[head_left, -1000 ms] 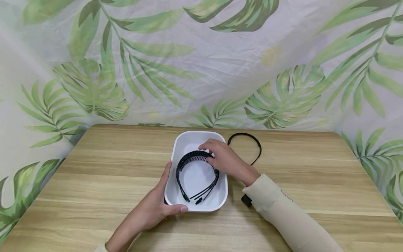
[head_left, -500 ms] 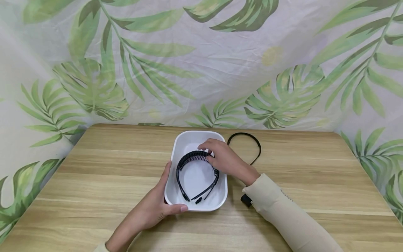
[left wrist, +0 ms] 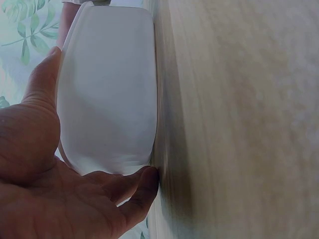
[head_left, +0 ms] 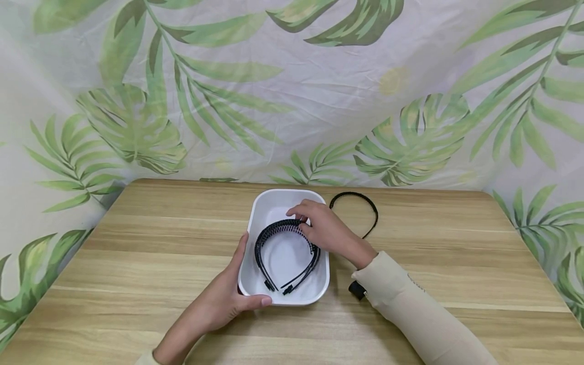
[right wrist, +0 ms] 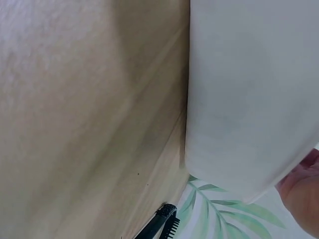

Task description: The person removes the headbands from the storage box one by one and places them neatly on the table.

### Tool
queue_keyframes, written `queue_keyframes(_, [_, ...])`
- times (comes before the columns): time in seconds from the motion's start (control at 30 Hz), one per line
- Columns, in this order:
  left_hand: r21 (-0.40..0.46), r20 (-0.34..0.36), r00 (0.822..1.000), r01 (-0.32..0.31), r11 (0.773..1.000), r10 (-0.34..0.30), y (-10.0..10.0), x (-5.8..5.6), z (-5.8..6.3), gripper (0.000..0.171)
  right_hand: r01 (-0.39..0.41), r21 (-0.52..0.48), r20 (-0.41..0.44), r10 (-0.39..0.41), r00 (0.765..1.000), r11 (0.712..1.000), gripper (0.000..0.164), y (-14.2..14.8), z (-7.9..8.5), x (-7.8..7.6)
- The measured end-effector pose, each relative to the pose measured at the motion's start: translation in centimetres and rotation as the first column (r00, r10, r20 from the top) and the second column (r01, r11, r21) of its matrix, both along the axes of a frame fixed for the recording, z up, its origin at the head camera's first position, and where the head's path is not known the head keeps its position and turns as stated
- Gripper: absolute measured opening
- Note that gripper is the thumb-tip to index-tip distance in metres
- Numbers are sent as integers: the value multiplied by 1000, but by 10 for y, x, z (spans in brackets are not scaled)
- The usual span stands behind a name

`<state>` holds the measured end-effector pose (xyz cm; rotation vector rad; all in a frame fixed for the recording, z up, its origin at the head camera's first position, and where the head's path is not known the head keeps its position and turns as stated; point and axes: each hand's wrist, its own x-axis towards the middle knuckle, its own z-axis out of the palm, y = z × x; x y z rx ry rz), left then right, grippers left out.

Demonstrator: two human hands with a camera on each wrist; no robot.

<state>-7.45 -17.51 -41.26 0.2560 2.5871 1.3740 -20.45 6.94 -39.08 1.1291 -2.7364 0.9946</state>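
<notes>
A stack of black toothed headbands [head_left: 277, 227] lies inside a white rectangular tub [head_left: 274, 202], arched side to the back, with its ends toward the near wall. My right hand [head_left: 326, 230] reaches over the tub's right rim and pinches the headbands at their upper right, where its fingers cover part of them. At the tub's near left corner, my left hand [head_left: 223, 296] grips the wall, thumb along the near side and fingers up the left side. In the left wrist view that hand [left wrist: 55, 194] cups the tub's outer wall [left wrist: 109, 84].
One more black headband [head_left: 376, 213] lies on the wooden table [head_left: 433, 243] just right of the tub; its teeth show in the right wrist view. A leaf-printed cloth [head_left: 319, 101] hangs behind the table's back edge. A black wrist device [head_left: 357, 290] sits under the right sleeve.
The headbands in the tub have shifted under my right hand; their lower ends now sit closer together and differently spread. My left hand and the tub have stayed in place.
</notes>
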Motion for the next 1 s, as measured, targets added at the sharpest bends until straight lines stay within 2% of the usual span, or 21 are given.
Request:
queue_keyframes(0.6, [0, 1, 1000, 1, 1000, -1, -1, 0, 0, 135, -15, -7, 4, 15, 1000, 1000, 34, 1, 7, 4])
queue_keyframes(1.0, [-6, -4, 1000, 0, 1000, 0, 0, 0, 0, 134, -15, -4, 2, 15, 1000, 1000, 41, 5, 11, 6])
